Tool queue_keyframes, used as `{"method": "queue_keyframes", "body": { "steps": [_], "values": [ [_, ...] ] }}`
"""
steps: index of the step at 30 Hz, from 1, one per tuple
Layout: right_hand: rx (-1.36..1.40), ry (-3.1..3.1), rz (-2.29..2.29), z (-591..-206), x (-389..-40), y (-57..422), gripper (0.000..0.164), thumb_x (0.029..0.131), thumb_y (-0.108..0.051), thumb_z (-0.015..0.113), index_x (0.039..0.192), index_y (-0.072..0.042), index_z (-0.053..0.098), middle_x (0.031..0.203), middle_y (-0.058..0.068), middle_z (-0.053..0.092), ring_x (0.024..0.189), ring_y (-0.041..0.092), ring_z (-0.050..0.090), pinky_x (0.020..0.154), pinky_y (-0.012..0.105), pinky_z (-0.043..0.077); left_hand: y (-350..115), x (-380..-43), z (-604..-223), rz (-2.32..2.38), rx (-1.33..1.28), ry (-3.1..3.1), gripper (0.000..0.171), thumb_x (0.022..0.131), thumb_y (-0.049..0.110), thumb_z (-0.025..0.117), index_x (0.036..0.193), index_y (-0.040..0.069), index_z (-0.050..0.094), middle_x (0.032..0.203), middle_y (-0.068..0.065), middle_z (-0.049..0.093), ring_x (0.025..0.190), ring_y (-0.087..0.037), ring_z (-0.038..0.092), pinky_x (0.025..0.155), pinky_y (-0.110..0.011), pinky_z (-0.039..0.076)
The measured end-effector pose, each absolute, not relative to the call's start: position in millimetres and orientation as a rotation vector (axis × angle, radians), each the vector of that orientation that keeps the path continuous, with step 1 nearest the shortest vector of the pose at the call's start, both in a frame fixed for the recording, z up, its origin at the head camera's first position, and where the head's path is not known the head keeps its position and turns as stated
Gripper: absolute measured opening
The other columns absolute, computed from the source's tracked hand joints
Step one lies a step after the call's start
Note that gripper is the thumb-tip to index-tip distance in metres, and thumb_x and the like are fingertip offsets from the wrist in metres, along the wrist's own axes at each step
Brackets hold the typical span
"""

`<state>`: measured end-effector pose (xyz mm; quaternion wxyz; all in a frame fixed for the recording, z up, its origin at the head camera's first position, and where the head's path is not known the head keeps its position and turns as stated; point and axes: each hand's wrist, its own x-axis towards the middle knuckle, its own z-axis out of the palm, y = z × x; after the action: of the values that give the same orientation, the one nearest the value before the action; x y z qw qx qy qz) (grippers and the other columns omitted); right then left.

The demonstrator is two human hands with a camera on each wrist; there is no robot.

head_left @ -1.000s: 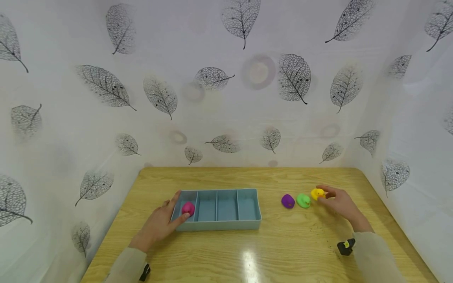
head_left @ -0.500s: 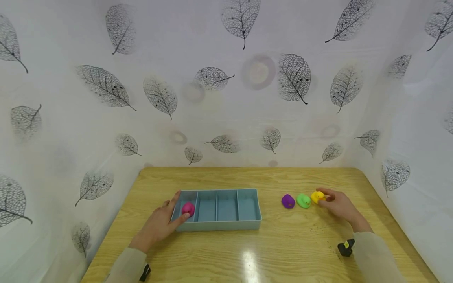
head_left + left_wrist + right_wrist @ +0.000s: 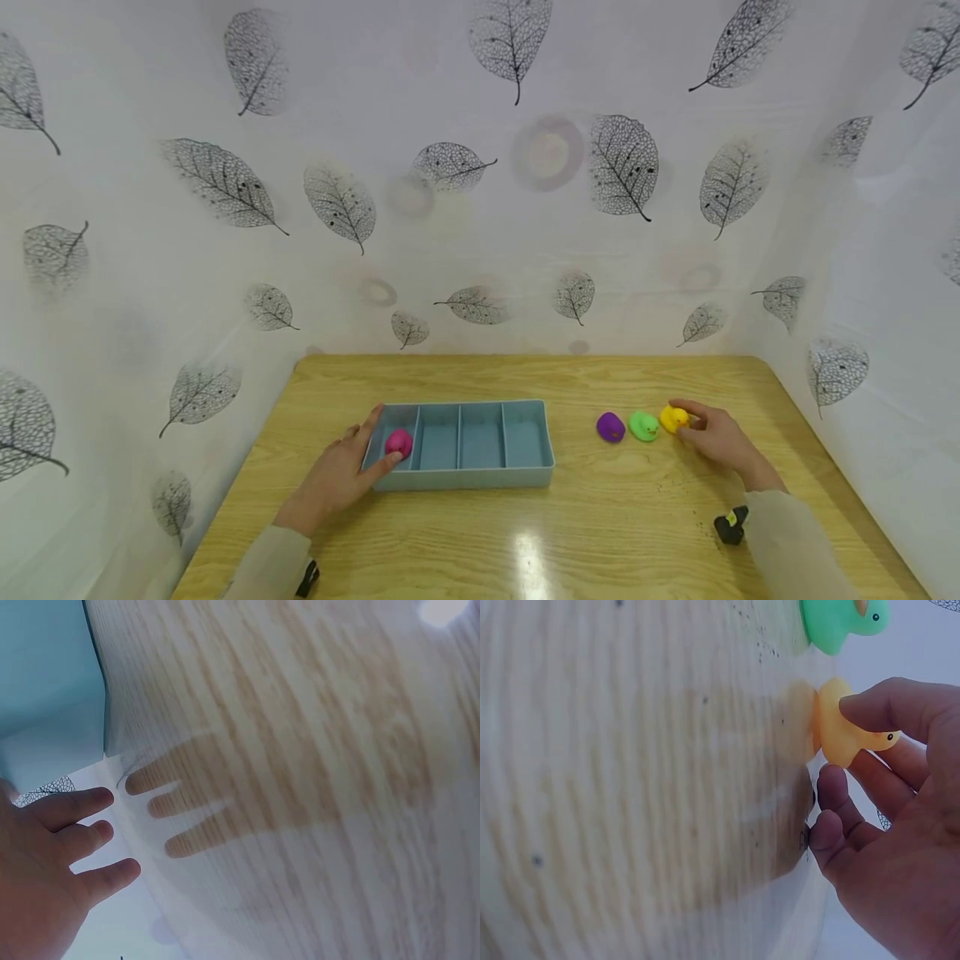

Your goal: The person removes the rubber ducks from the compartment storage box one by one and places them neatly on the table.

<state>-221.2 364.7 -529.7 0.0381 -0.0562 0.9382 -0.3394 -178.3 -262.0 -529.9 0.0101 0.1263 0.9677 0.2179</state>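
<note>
At the left end of a blue-grey divided tray (image 3: 461, 478), my left hand (image 3: 330, 479) rests with its thumb over the front wall and index finger along the rim. The left wrist view shows the other left fingers spread beside the tray (image 3: 52, 682). Inside the leftmost compartment sits a pink rubber duck (image 3: 398, 442). On the right side of the table, my right hand (image 3: 723, 437) pinches a yellow rubber duck (image 3: 673, 418) between thumb and fingers. In the right wrist view, the thumb presses the side of the yellow duck (image 3: 834, 724), low at the tabletop.
A green rubber duck (image 3: 643, 426) stands just left of the yellow one, with a purple rubber duck (image 3: 611, 427) beyond it. The wooden table (image 3: 465, 550) is bordered by a white leaf-patterned sheet (image 3: 480, 250) at the back and sides.
The right hand and yellow duck have shifted slightly toward me, so the duck is more level with the green one. The left hand, tray and other ducks have stayed put.
</note>
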Motion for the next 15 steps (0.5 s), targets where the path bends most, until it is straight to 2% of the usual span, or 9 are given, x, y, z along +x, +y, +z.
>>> {"method": "queue_keyframes", "body": {
  "steps": [8,15],
  "values": [
    [-0.178,2.886,-1.043,-530.7,-220.2,363.0,0.056,0.096,-0.01,0.068,0.148,0.006,0.054,0.138,0.034,0.062,0.088,0.017,0.055,0.077,0.026,0.048,-261.9,-176.4,-529.5,0.681,0.399,3.022,0.086,0.106,0.06,0.051,0.171,0.02,0.013,0.147,-0.041,0.052,0.135,-0.064,0.051,0.111,-0.075,0.042],
    [-0.143,2.87,-1.077,-531.3,-219.2,360.2,0.057,0.096,-0.008,0.066,0.15,0.005,0.052,0.128,0.029,0.065,0.081,0.017,0.049,0.07,0.024,0.042,-261.3,-176.0,-527.4,0.678,0.398,3.017,0.086,0.106,0.06,0.05,0.172,0.022,0.01,0.148,-0.038,0.054,0.136,-0.064,0.05,0.111,-0.076,0.041]
  ]
}}
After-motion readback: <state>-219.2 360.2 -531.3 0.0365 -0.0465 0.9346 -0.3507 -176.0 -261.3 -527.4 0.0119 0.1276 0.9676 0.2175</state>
